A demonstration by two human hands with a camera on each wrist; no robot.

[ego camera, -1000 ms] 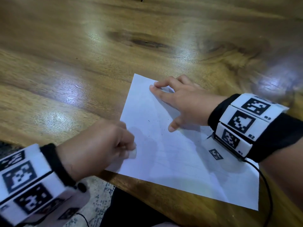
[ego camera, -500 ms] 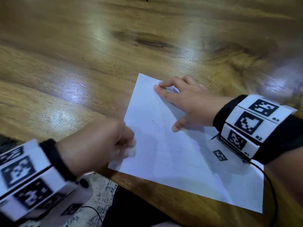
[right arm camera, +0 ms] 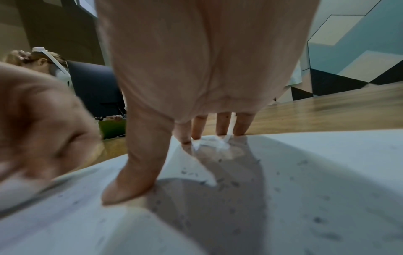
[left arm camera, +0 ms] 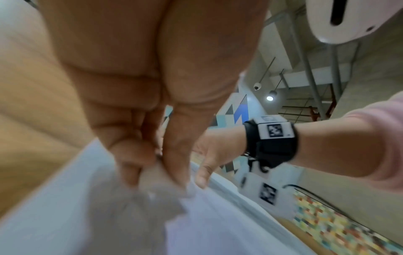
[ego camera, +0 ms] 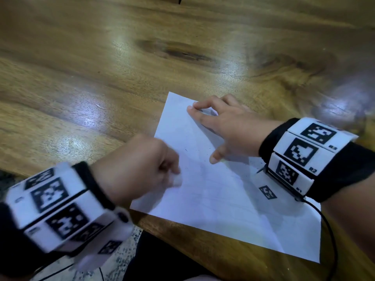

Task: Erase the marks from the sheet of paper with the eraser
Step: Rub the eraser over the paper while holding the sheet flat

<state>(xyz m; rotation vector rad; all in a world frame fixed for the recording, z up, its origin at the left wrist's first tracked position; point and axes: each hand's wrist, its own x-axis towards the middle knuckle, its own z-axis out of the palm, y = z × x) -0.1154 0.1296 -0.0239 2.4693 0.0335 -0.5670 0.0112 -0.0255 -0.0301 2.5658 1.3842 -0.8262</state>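
Observation:
A white sheet of paper [ego camera: 223, 199] lies on the wooden table near its front edge, with faint pencil lines and dark eraser crumbs on it. My left hand [ego camera: 142, 171] pinches a small white eraser [ego camera: 178, 180] and holds it against the sheet's left part; the left wrist view shows the eraser [left arm camera: 152, 179] between thumb and fingers, blurred. My right hand [ego camera: 223, 126] is spread on the sheet's far part, fingertips [right arm camera: 220, 127] and thumb pressing the paper [right arm camera: 305, 172] flat.
The wooden table [ego camera: 101, 78] stretches away to the left and back. Its front edge [ego camera: 182, 236] runs just below the sheet, with speckled floor and a dark garment under it. A cable [ego camera: 332, 240] hangs from my right wrist band. Another person [right arm camera: 37, 58] sits in the background.
My left hand with the eraser has shifted a little to the right and farther onto the sheet, blurred by motion. The right hand has kept its place on the paper.

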